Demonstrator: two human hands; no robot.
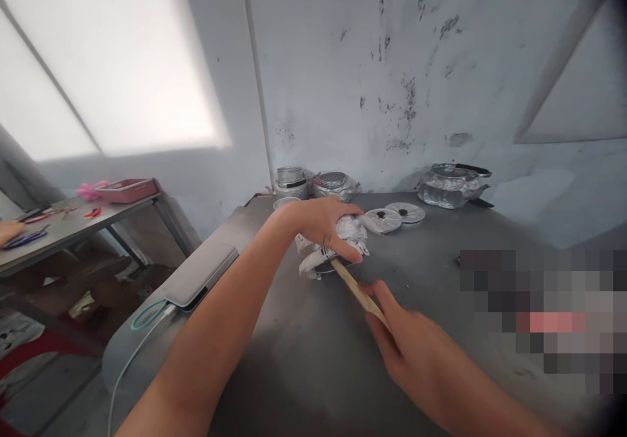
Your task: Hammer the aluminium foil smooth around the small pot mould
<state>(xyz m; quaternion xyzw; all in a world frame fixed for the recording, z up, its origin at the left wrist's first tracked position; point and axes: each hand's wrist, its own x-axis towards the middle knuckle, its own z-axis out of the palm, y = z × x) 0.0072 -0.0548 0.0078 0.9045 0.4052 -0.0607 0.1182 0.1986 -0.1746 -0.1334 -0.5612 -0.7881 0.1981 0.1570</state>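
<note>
Left hand (328, 218) reached in over the silver bundle (351, 229), thumb and fingers on either side, clamped onto it. Right hand (401, 332) was at about 5 o'clock from the bundle, fingers closed around a wooden stick (355, 287); the stick slanted toward 11 o'clock, far end at the bundle, under the left thumb. Exact contact there unclear. The bundle lay on the grey table (294, 365), mid-view, crumpled wrap at its 8 o'clock side, dark edge showing below.

Clock positions from the bundle, 12 toward the wall: two lids with black knobs, near lid (385, 221) and far lid (405, 213), lay overlapping at 2 o'clock. Stacked cookware (450, 185), partly wrapped, stood at 2, farther out. Small pot (290, 177) and wrapped pot (336, 182) were by the wall, 11 to 12. Grey box-shaped device (203, 274) lay at 8, white cable (130, 365) plugged in. Side table (73, 231) at 9 held a pink tray (128, 192).
</note>
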